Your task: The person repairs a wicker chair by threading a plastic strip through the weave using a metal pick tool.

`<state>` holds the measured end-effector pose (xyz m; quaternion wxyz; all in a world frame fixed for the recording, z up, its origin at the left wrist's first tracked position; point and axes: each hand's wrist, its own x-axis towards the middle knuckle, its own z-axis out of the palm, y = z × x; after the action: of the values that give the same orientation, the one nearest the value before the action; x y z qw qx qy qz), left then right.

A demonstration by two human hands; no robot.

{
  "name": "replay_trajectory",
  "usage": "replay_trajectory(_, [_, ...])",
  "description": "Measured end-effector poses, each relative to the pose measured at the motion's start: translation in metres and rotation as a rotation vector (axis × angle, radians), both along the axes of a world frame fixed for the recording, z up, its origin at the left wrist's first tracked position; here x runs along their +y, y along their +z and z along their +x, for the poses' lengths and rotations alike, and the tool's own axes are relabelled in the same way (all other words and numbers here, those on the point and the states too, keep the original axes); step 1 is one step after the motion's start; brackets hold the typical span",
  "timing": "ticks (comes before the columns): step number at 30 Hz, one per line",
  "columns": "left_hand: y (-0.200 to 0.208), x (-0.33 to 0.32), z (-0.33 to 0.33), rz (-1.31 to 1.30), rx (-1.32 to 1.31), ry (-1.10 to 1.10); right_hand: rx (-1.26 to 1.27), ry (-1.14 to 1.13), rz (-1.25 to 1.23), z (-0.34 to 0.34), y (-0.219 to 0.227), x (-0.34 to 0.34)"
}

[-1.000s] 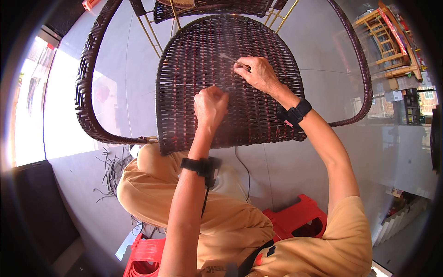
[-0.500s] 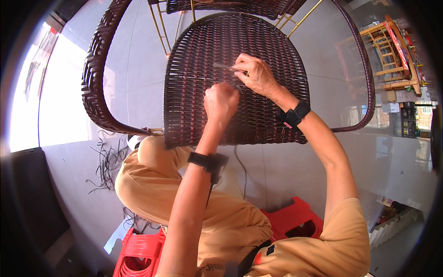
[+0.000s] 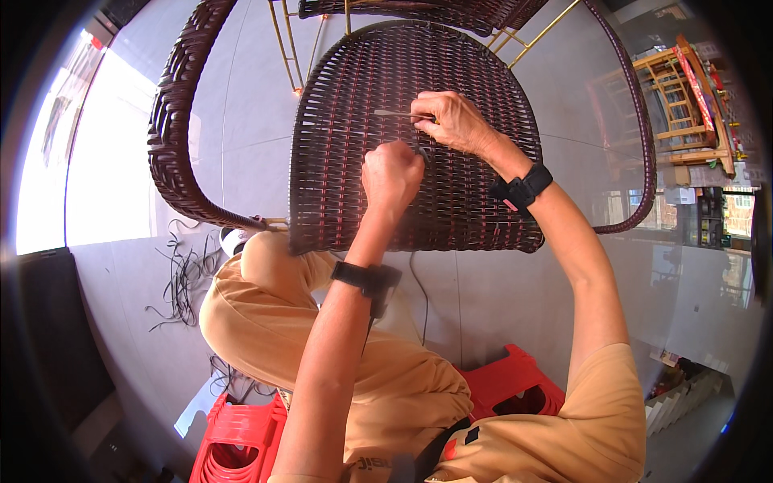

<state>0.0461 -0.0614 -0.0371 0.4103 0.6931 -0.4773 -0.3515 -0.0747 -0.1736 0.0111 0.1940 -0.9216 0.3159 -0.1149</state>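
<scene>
A dark brown woven rattan chair seat with reddish strands lies in front of me. Over its middle, my left hand is closed in a fist; a small dark bit shows by its fingers, but what they grip is hidden. Slightly farther and to the right, my right hand pinches a thin tool with a flat metal blade. The blade points left across the weave, and its handle is mostly covered by my fingers. Both wrists wear black straps.
Thick braided chair arms curve round the seat on both sides, with gold metal rods behind. Loose dark strands lie on the floor at left. Red plastic stools stand near my legs. A wooden rack is at far right.
My right hand has shifted slightly right, and the blade now lies more level. My left fist stays close to the same spot. The view has moved a little.
</scene>
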Motion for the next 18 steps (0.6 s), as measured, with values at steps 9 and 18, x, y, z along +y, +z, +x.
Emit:
replay_trajectory(9, [0.000,0.000,0.000,0.006,-0.011,-0.005,0.145,-0.036,0.185,0.006,0.003,-0.012])
replay_trajectory(18, [0.024,0.000,0.005,0.165,0.129,0.000,-0.002,0.060,0.024,-0.002,-0.010,-0.005])
